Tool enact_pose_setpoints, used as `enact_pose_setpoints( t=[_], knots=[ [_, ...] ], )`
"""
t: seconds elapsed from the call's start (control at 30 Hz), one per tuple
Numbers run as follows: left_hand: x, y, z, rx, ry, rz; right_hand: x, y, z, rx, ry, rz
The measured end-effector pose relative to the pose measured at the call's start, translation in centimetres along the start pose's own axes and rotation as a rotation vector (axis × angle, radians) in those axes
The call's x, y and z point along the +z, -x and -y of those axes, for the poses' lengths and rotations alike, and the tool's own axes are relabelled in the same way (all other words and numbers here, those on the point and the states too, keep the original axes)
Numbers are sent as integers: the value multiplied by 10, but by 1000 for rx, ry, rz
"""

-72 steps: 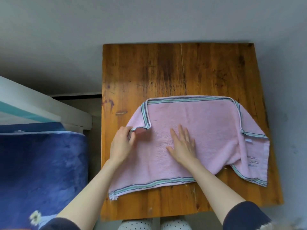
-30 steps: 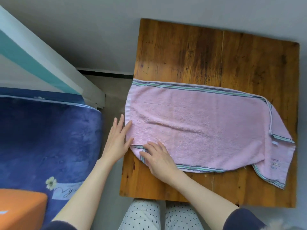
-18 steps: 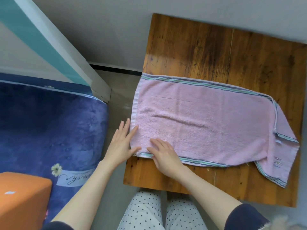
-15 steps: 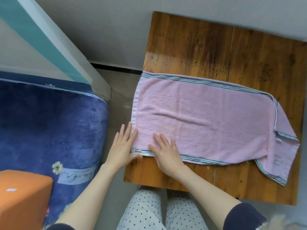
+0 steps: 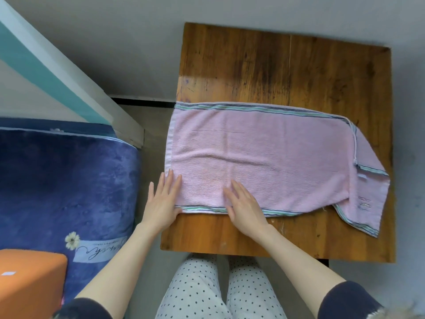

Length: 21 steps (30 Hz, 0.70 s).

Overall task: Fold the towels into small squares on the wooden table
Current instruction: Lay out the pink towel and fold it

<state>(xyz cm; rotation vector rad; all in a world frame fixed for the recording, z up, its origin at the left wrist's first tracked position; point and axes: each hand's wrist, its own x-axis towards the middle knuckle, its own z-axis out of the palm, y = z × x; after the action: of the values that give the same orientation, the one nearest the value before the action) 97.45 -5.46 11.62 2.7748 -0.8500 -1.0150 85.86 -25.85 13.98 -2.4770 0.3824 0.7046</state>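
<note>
A pink towel [image 5: 271,157] with striped green and grey borders lies folded lengthwise across the wooden table [image 5: 285,65]. Its left end reaches the table's left edge; its right end is skewed, with a lower layer sticking out toward the table's right edge. My left hand [image 5: 164,201] lies flat with straight fingers on the towel's near left corner. My right hand [image 5: 243,203] presses flat on the near striped border, a little right of the left hand.
A dark blue blanket [image 5: 64,180] with a flower label covers a bed on the left, with a white and teal frame [image 5: 69,77] behind it. An orange box [image 5: 30,279] sits at the lower left. My knees in dotted trousers [image 5: 216,286] are below the table's near edge.
The towel's left corner was unfolded and laid flat. Both hands moved to the near left border, flattened, and the right hand slid a little to the right.
</note>
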Motion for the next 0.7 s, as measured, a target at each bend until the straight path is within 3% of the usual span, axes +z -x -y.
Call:
enact_pose_setpoints(
  t=[0.3,0.6,0.7],
  knots=[
    [-7,-22,-92,119,-5,-12,-38,40,-92,215,-67,-144],
    [9,-76,-266,331,-123,-59,-92,82,-248,480,-29,-535],
    [24,-95,-315,397,-188,-67,-108,79,-294,548,-33,-567]
  ],
)
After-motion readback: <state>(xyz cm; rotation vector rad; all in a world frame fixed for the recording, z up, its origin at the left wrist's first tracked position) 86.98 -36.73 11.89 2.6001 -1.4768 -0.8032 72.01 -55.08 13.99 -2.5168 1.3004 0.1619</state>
